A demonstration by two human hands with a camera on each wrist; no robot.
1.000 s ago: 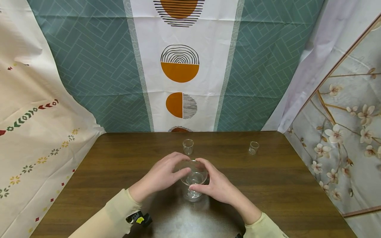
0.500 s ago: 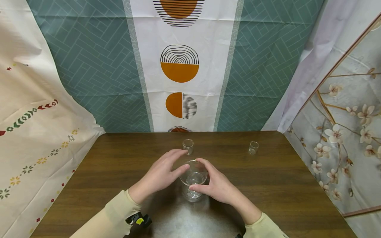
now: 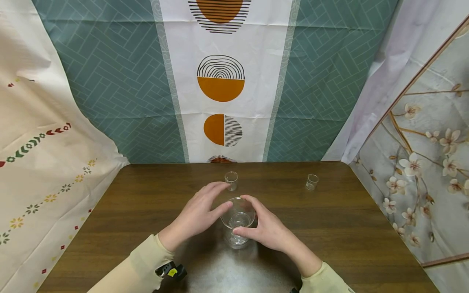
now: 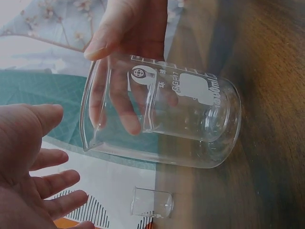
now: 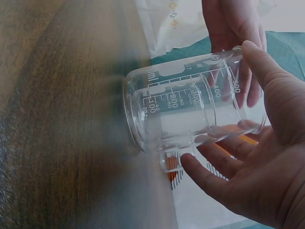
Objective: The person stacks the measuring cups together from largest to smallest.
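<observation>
A large glass beaker (image 3: 236, 243) stands upright on the table with a smaller beaker (image 5: 178, 102) nested inside it. Printed scales show on both walls in the right wrist view. My right hand (image 3: 271, 228) grips the large beaker from the right, thumb at the rim and fingers curled round the far side. To its left, my left hand (image 3: 196, 213) is spread, holding nothing. In the left wrist view, the left fingers (image 4: 52, 183) are relaxed and apart from the glass.
Behind the hands a small glass beaker (image 3: 231, 182) stands on the brown wooden table (image 3: 154, 191). Another small beaker (image 3: 312, 182) is farther right, near the back edge. Patterned cloth (image 3: 227, 138) hangs behind and on both sides.
My left hand has drawn slightly up and away from the large beaker's rim, its fingers spreading wider. The right hand and the nested beakers have stayed put.
</observation>
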